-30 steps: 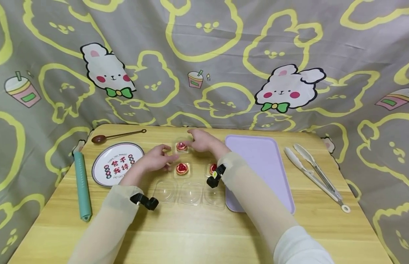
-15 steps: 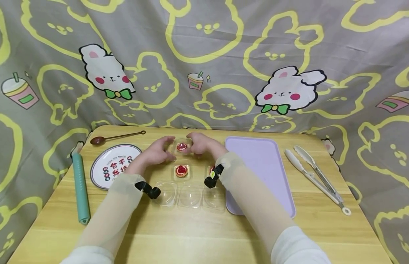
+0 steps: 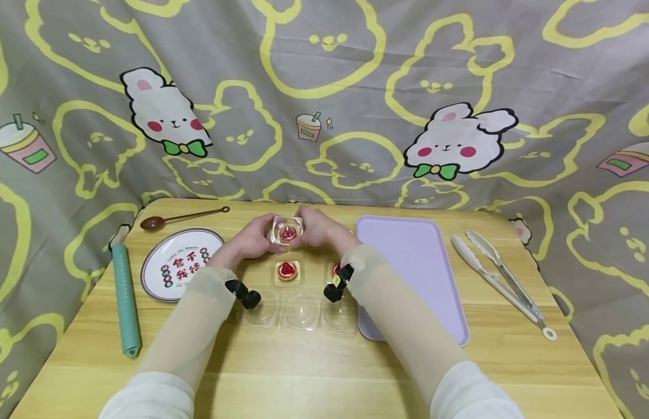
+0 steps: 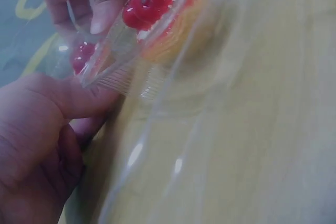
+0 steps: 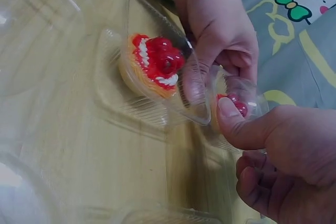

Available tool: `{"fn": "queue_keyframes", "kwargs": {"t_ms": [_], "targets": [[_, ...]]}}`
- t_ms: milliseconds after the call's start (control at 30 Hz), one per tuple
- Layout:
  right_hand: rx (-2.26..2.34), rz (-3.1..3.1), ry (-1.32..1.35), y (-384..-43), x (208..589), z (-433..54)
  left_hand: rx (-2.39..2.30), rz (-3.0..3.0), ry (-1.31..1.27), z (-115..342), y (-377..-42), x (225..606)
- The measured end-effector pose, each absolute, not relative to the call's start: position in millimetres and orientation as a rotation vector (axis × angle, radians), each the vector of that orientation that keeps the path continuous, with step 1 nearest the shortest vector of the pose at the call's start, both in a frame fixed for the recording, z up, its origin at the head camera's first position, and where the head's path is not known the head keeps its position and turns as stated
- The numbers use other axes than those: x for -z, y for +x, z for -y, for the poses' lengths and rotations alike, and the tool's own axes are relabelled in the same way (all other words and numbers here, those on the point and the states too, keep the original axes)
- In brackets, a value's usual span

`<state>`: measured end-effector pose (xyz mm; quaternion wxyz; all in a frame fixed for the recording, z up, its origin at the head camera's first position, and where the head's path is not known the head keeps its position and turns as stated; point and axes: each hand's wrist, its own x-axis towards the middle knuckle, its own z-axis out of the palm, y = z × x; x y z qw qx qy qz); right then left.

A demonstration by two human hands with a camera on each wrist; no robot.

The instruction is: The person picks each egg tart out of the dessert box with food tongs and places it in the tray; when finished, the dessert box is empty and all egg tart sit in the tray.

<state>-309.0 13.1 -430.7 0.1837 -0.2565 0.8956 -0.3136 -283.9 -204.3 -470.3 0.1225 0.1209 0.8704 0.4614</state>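
At the wooden table (image 3: 303, 381), fingers (image 5: 235, 124) partly hide the held boxed tart (image 3: 288, 234).

Left of one tray (image 3: 403, 262) I counted three tarts (image 3: 288, 271), three domes (image 3: 302, 311), one plate (image 3: 157, 256), spoon (image 3: 154, 223) and roll (image 3: 126, 299). Tongs (image 3: 520, 301), one pair, lay right.

The light wooden tabletop (image 3: 324, 381) carries a brown long-handled spoon (image 3: 154, 222), a white plate (image 3: 153, 266) with red characters, a teal roll (image 3: 125, 299), 3 clear domed lids (image 3: 301, 312) side by side, 2 clear tart boxes (image 3: 301, 278) just beyond them, a lilac tray (image 3: 416, 262) and tongs (image 3: 505, 288).
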Motion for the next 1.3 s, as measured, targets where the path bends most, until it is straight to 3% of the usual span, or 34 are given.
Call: {"fn": "queue_keyframes", "kwargs": {"t_ms": [567,967,1300], "targets": [[0.846,-2.568,-0.748,-310,429,-19,-1.225,-2.635,0.379,204,-287,474],[0.71,-2.5,-0.696,-312,420,-17,-1.504,-2.417,0.356,207,-284,478],[0.756,-2.501,-0.688,-311,425,-18,-1.426,-2.499,0.325,204,-285,480]]}}
